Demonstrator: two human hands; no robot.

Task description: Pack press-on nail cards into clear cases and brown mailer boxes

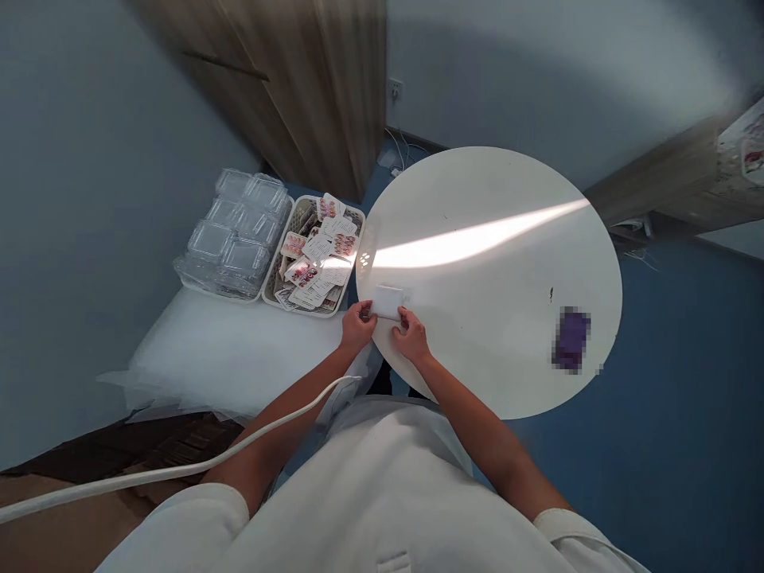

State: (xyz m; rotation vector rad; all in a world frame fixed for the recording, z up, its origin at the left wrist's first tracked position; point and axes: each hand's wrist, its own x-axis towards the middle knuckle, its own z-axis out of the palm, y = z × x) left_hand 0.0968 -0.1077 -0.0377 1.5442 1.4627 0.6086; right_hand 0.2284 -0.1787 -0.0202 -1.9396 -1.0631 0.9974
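A small white, flat packet (387, 302) lies at the left front edge of the round white table (477, 310). My left hand (358, 325) pinches its left side between thumb and fingers. On the packet's right, my right hand (411, 334) grips the near corner, fingers curled. The packet looks wrapped in something thin and translucent, with a bit sticking out at its upper right.
Left of the table, a white basket (268, 304) holds printed cards; beside it are stacked clear plastic boxes (212, 239). Translucent sheets (215, 346) lie nearer me. A blurred purple object (571, 338) sits on the table's right. A white cable (239, 447) crosses my left arm.
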